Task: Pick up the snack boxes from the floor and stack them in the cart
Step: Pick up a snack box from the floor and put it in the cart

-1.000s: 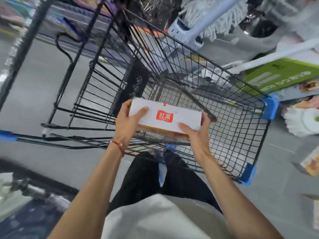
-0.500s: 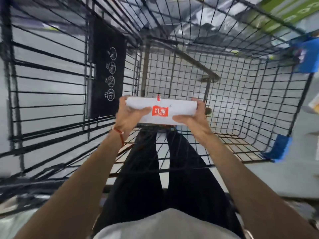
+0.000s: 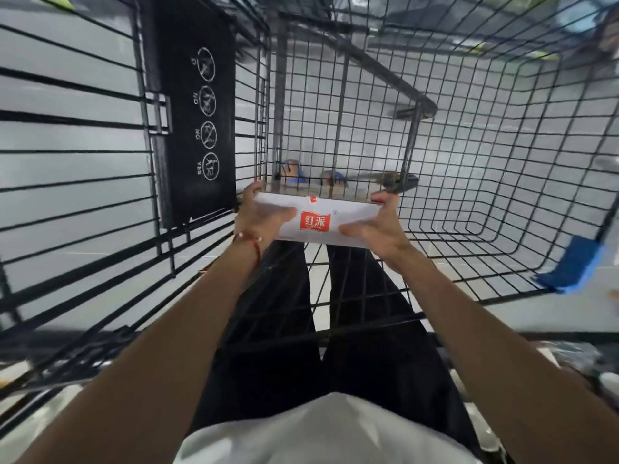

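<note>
One snack box in hand, none visible on the cart floor yet. The cart (image 3: 469, 135) surrounds my reach: black wire basket, its mesh bottom showing beyond and below my fingertips, grey floor visible through it. Left of my left knuckles hangs the black child-seat flap (image 3: 197, 108) with four round warning icons. A blue corner bumper (image 3: 569, 266) sits well right of my right wrist.

Step in hand, as I judge it: placing. The snack box (image 3: 315, 220), white with a red logo patch, is held flat between both hands inside the basket, above the mesh; I cannot tell whether its far edge touches the wire.

My left hand (image 3: 258, 216) is clamped on the box's left end, thumb on top, fingers wrapped under. My right hand (image 3: 378, 226) clamps the right end the same way, fingertips curled over the far corner. A red cord bracelet (image 3: 256, 247) rings my left wrist.

Next move calls for: lower level until the base seats on the mesh, square it toward a basket wall to leave stacking room, then release both thumbs together.
</note>
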The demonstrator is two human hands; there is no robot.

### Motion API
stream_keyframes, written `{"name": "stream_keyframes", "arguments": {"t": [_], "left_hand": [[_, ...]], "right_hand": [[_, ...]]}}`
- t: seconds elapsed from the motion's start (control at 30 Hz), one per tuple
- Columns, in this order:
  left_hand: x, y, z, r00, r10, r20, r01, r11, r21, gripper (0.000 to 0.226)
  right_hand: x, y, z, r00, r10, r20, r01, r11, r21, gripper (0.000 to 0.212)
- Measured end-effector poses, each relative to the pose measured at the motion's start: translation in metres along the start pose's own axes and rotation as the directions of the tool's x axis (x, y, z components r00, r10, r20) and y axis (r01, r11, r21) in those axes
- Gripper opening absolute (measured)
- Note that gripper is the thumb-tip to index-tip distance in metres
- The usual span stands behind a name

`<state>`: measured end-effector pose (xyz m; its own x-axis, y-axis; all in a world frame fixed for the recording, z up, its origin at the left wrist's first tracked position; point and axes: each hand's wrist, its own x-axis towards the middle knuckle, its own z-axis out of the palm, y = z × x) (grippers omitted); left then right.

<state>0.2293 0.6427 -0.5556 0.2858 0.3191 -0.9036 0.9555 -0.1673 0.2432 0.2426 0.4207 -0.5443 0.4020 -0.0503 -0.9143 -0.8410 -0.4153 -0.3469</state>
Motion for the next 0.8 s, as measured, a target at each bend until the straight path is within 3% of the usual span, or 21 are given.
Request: {"name": "stream_keyframes", "arguments": {"t": [0.47,0.7,0.8], "left_hand": [[-0.012,-0.009,-0.009,0.999,-0.011,0.044,0.006,0.993,0.119,0.071],[-0.010,-0.003,-0.016,0.994,-0.047,0.094,0.035,0.991,0.128,0.077],[-0.024,-0.002,-0.018,0.997,-0.023,0.071,0.013,0.991,0.135,0.076]], "right_hand": [[-0.006,-0.003,0.001,0.996,-0.032,-0.086,0.016,0.984,-0.178,0.068],[-0.023,-0.007,0.008,0.997,-0.014,-0.081,0.009,0.998,-0.056,0.079],[-0.039,-0.006,0.005,0.996,-0.026,-0.091,0.023,0.999,-0.030,0.067]]}}
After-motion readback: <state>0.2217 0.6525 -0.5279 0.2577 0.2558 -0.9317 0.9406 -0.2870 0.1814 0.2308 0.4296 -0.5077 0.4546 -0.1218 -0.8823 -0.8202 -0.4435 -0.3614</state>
